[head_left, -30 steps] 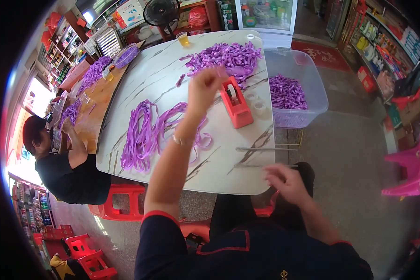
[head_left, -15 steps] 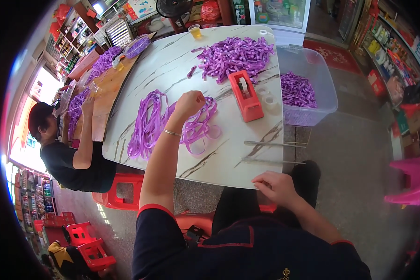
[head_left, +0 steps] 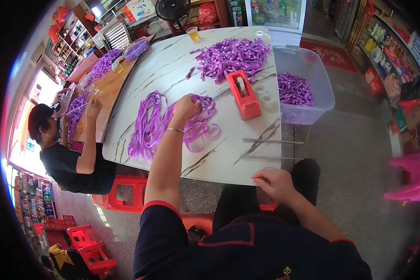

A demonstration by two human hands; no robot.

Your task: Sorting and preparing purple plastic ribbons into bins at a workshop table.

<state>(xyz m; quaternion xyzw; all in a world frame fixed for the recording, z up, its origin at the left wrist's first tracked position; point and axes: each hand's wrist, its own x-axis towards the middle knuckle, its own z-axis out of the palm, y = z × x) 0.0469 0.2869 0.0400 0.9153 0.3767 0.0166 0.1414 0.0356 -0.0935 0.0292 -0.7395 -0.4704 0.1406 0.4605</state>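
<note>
My left hand (head_left: 186, 107) reaches into loose loops of purple ribbon (head_left: 207, 127) on the marble-patterned table (head_left: 182, 84). Its fingers are pinched together on the ribbon, and the fingertips are partly hidden. A longer purple ribbon bundle (head_left: 146, 128) lies just left of that hand. At the near table edge rests my right hand (head_left: 276, 184), fingers curled and pressed together; whatever they hold, if anything, does not show. Two thin metal rods (head_left: 266, 140) lie beyond it, sticking out past the right edge.
A red tape dispenser (head_left: 245, 100) stands beside clear tape rolls (head_left: 267, 98). Behind is a heap of folded purple ribbon pieces (head_left: 233, 57), with a cup of yellow liquid (head_left: 193, 33). A plastic bin (head_left: 308, 114) holds more pieces. A co-worker (head_left: 74, 158) sits at left by a wooden table (head_left: 109, 100).
My left hand has moved slightly nearer and come down onto the ribbon loops. My right hand stays at the table edge. The co-worker's hand has shifted a little.
</note>
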